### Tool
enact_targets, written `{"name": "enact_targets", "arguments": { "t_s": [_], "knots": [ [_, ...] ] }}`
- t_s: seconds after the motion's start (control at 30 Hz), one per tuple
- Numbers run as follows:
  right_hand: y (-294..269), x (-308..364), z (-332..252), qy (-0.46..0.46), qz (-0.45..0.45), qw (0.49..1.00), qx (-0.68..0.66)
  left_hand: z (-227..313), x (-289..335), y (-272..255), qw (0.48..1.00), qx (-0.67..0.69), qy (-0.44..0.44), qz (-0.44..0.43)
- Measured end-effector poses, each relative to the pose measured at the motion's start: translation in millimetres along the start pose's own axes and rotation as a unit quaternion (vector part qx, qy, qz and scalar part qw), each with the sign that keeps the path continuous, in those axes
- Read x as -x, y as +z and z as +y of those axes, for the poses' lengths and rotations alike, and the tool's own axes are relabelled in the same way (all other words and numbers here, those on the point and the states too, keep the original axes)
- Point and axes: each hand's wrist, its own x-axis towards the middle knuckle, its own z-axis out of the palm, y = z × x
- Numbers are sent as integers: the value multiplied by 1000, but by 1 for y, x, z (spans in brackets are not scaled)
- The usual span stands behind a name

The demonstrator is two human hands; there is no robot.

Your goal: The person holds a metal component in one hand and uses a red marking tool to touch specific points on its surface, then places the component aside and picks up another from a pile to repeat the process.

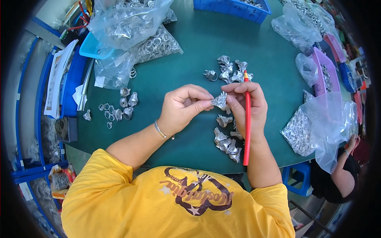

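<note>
My left hand (178, 109) is closed, pinching one side of a sculpted silver metal ring (219, 101) between thumb and fingertips. The thumb and fingertips of my right hand (252, 107) close on the ring's other side. Tucked through the fingers of that hand is a long red pen-like stick (247, 131), with a yellow band near its narrow upper end. Just beyond the hands lies a cluster of similar silver rings (225, 67). Nearer to me, partly behind my right hand, is a second group of rings (228, 144).
On the green table's left side are small plain rings and larger pieces (127, 104). Bulging plastic bags of rings (154, 45) stand at the back left. A blue bin (234, 10) sits at the far edge. Right are another filled bag (299, 131), a pink basket (323, 67) and a co-worker's arm (343, 168).
</note>
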Motion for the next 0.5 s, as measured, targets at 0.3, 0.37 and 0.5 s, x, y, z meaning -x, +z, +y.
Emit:
{"name": "enact_targets", "arguments": {
  "t_s": [0.3,0.37,0.5],
  "knots": [
    [-1,-2,-9,-79,116,990,-17,71,-39,-27,791,-363,480,109],
    [-4,-2,-10,-86,119,989,-17,101,-68,-49,731,-384,509,243],
    [-3,-3,-15,-97,119,988,-5,125,-100,-81,650,-589,403,260]
  ]
}}
